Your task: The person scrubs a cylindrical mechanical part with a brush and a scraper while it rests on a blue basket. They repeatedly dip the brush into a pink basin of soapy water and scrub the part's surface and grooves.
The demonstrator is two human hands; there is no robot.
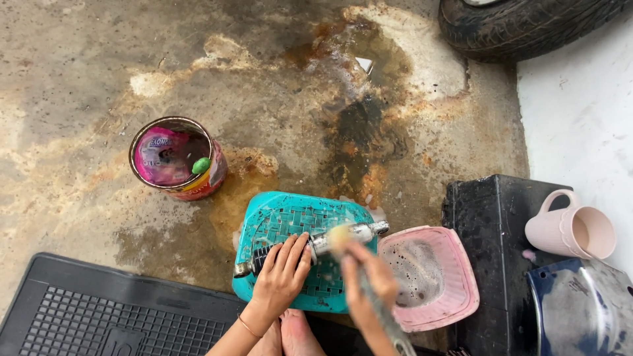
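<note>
1. On the stained, wet concrete floor (99, 79), a turquoise woven-pattern plastic stool (290, 217) lies under the work, serving as a raised rest.
2. Across its top lies a long cylindrical metal part with a dark ribbed grip end and a shiny silver end (359, 232); lying flat, it cannot roll far and its upper side is exposed.
3. The left hand (282, 273) presses down on the dark end, fingers curled over it in a closed hold that pins the part to the stool.
4. The right hand (369, 277) is wrapped tight around the handle of a small brush with a pale bristle head (340, 235); both are blurred, and the bristles meet the part near its middle.
5. Just beside the stool, to the right, sits a pink square plastic basin of soapy grey water (461, 290), close enough for the brush to reach.
6. Further left stands an open round tin can with a pink pouch and a green lump inside (177, 158), apart from the work.
7. A black ribbed rubber mat (79, 310) lies at lower left, a black box (491, 217) and a pink plastic jug (570, 231) at right, and a car tyre (521, 26) at top right.
</note>
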